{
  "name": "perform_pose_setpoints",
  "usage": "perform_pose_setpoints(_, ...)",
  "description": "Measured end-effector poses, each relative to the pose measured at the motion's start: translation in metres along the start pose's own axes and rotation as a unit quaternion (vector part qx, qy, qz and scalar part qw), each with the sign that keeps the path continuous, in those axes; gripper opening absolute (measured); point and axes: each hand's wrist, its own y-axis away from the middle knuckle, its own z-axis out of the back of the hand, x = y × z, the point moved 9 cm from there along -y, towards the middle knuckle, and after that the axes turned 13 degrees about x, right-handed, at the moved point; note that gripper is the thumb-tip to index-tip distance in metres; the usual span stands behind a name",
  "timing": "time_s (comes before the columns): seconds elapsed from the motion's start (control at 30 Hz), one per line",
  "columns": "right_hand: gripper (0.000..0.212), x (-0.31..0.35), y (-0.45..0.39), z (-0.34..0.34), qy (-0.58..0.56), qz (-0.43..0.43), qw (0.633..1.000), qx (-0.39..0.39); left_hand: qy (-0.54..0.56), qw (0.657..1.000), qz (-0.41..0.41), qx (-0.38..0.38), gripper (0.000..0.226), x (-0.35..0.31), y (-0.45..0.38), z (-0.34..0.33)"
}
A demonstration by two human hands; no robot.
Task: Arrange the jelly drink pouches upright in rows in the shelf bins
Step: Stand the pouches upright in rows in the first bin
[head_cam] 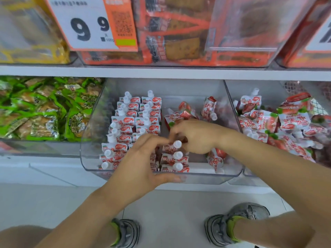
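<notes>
Nearest the lens: two bare forearms reaching forward, and below them a pair of grey sneakers with lime-green collars (236,224) planted on a pale tiled floor (170,208).

Left hand (141,163) over the front of the clear plastic shelf bin (197,176), fingers (152,140) nearly straight and stretched toward the middle, thumb lying along the bin's front rim; gripping nothing that can be made out. Right hand (195,136) curled, fingertips meeting those of the left just above the white-capped red-and-white jelly drink pouch (172,146) at the head of a short third row; looks pinched there, though the contact itself is hidden by the knuckles.

Inside the bin, on the left: two tidy rows of upright jelly drink pouches (132,120), white caps up, running from back to front. Beside them, the short third row (176,161) near the front wall. On the bin's right half: loose pouches (209,108) lying tilted or flat toward the back, and one more loose pouch (215,159) slumped by the front right corner.

To the right, a neighbouring clear bin with a jumbled heap of the same pouches (279,126). To the left, a bin of green-wrapped snack packets (44,108). On the shelf above, orange boxes (179,33), yellow packets (30,42), and a white-and-orange price tag reading 9.9 (89,25).
</notes>
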Motion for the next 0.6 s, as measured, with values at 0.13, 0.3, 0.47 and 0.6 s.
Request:
perform_pose_setpoints(0.13, 0.042, -0.001, 0.005, -0.014, -0.106, 0.028, 0.991, 0.078, -0.015, 0.999, 0.023, 0.017, 0.081, 0.005, -0.004, 0.005)
perform_pose_setpoints(0.3, 0.041, -0.008, 0.020, -0.006, -0.064, 0.034, 0.996, 0.059, -0.092, 0.991, -0.012, 0.092, 0.069, -0.010, -0.018, -0.012)
perform_pose_setpoints(0.47, 0.035, -0.034, 0.040, 0.055, 0.036, -0.053, 0.995, -0.072, -0.111, 0.989, -0.029, 0.088, 0.047, -0.009, -0.031, -0.012)
perform_pose_setpoints(0.6, 0.064, -0.057, 0.021, 0.050, 0.140, -0.140, 0.980, 0.009, -0.090, 0.991, -0.037, 0.090, 0.040, -0.008, -0.032, -0.010)
